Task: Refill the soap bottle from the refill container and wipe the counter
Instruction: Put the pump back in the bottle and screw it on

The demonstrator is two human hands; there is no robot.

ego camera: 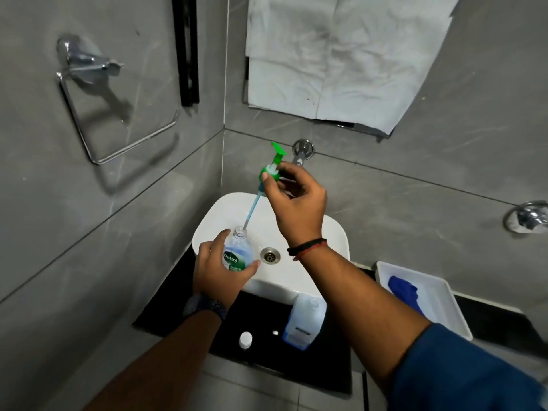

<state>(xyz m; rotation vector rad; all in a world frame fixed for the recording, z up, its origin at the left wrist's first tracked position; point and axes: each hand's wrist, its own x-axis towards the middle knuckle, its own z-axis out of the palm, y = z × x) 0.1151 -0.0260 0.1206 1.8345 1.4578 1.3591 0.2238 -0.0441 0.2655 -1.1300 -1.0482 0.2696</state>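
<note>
**Pump held high over the open bottle**

2 hands are over the white sink [326, 232]. The left hand [218, 264] grips the soap bottle [238, 252], fingers curled round its body, upright above the near left part of the basin. The right hand [296, 203], higher and farther back, pinches the green pump [271, 170] by its collar. The pump is tilted, its tube tip right at the bottle's open mouth. On the black counter [261, 315], near side, stands the refill container [302, 320], with a small white cap [245, 339] to its left. Far right, a white tray [444, 298] holds a blue cloth [404, 292].
</note>
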